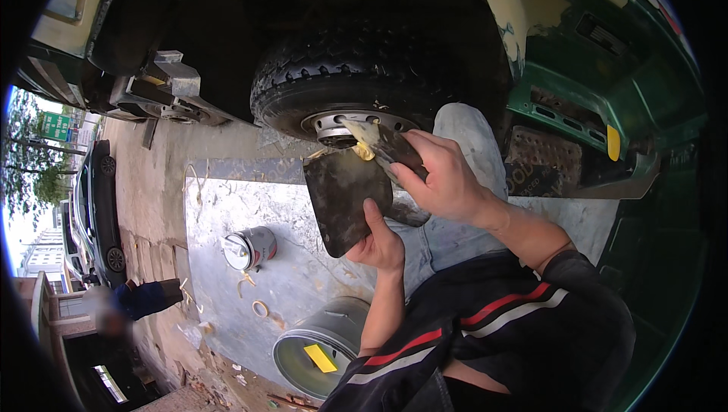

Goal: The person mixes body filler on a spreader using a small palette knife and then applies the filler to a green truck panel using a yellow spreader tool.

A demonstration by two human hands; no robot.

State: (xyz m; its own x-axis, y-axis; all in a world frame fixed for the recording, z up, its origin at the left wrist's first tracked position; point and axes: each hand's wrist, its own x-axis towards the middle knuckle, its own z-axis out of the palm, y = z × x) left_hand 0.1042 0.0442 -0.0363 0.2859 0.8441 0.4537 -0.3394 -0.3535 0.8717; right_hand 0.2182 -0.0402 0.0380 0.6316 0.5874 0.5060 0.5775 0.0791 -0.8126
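Note:
My left hand (379, 244) grips a flat dark mixing board (345, 200) from below, its thumb lying across the face. In my right hand (447, 173) is a dark putty spreader (402, 153), pinched between thumb and fingers. Soft yellow putty (364, 147) clings to the spreader near the board's upper right corner, where the two tools meet. Paler putty coats the spreader's far tip. Both tools are held above my bent knee (474, 139), in front of a vehicle's wheel (334, 93).
A small can (263, 245) stands on the pale ground sheet (227, 291), near a tape ring (260, 308). Closer to me is a large metal bucket (345, 321) with a yellow piece (320, 359). Green bodywork (561, 109) rises at right. A person (148, 300) and parked cars (98, 207) appear at left.

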